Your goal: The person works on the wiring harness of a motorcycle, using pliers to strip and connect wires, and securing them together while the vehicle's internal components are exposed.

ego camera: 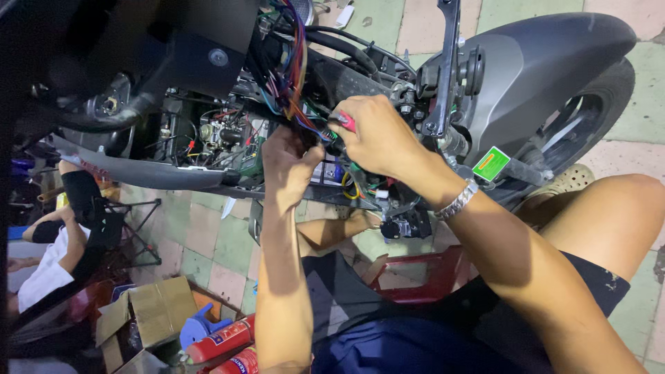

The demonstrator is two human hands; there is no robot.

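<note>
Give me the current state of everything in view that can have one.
Motorcycle: panels off, wiring exposed.
Wire bundle: loose, hanging out.
Left hand: pinching wires.
Right hand: gripping a red-handled tool.
Cardboard box: flaps open.
Red cylinders: lying on their sides.
Red stool: under the person.

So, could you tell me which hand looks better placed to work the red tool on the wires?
The right hand, probably: it already grips the red tool with its tip at the wires. The left hand sits just below, pinching at the bundle, so it seems suited to steadying.
</note>
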